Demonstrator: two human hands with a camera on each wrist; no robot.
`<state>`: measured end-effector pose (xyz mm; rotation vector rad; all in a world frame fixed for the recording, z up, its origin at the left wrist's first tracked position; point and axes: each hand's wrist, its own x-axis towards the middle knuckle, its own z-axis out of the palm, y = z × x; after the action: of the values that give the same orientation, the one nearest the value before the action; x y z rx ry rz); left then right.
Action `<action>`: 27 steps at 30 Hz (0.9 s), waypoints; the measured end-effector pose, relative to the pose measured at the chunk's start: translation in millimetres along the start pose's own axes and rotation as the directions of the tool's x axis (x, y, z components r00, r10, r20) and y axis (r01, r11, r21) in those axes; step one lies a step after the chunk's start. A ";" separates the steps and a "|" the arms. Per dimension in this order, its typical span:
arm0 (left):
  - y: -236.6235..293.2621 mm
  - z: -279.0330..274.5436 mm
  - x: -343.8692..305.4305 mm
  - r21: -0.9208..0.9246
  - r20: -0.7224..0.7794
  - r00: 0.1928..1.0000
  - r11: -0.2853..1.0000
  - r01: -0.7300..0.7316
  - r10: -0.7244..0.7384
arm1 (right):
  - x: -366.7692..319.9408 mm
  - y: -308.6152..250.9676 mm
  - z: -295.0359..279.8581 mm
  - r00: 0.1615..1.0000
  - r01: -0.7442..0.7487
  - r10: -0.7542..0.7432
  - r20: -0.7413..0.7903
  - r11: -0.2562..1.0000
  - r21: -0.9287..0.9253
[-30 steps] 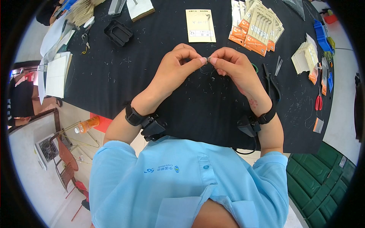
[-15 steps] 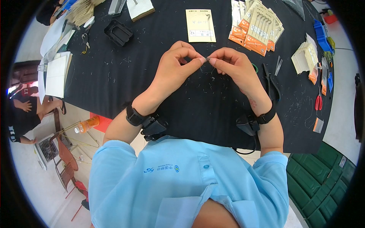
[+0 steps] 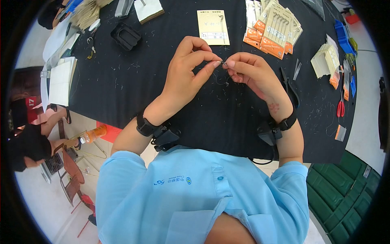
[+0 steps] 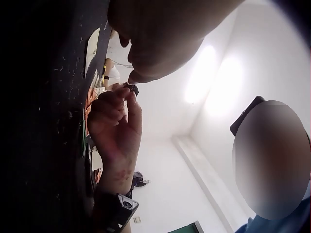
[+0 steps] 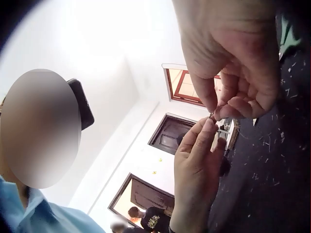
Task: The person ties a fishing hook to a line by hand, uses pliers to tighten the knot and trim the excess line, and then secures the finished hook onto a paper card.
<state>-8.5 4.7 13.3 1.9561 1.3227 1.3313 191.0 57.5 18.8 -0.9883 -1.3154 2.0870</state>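
Observation:
In the head view my left hand (image 3: pixel 183 73) and right hand (image 3: pixel 256 75) meet fingertip to fingertip over the black-covered table. Between them is a small dark piece (image 3: pixel 223 63), mostly hidden by the fingertips. Each hand pinches it between thumb and index finger. A thin dark line (image 3: pixel 219 83) loops below the fingers. In the left wrist view the dark piece (image 4: pixel 132 89) sits at the right hand's fingertips. The right wrist view has both thumbs close together around it. Just beyond the hands lies a cream card (image 3: pixel 207 26) with a hook-like metal piece on it.
Fishing hook packets (image 3: pixel 276 30) fan out at the back. Dark-handled pliers (image 3: pixel 290 89) and clear slivers (image 3: pixel 297 70) lie beside the right hand. Farther right are red-handled scissors (image 3: pixel 340 109) and a cream box (image 3: pixel 323 63). A black tray (image 3: pixel 126 35) and notebook (image 3: pixel 61 83) lie left.
My left hand has lifted and spread its index finger away from the thumb's base; the right hand has turned slightly, baring more of its curled fingers. People at far left have moved.

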 end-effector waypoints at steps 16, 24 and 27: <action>-1.5 0.5 0.4 -0.012 -0.013 0.996 0.996 -0.089 0.089 | -0.9 0.0 1.3 0.998 0.058 -0.058 0.024 0.998 0.008; -10.5 -0.9 -1.1 -0.204 0.110 0.984 0.966 0.160 -0.140 | -1.3 -2.5 0.5 0.996 0.091 -0.093 -0.012 0.986 -0.140; -6.0 -4.1 1.0 -0.376 0.225 0.926 0.850 0.369 -0.303 | -1.5 -2.4 0.7 0.995 0.095 -0.096 0.003 0.983 -0.157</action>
<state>-14.9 7.7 11.1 1.4305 1.1308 1.1428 191.4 57.0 21.6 -0.9732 -1.5141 1.9324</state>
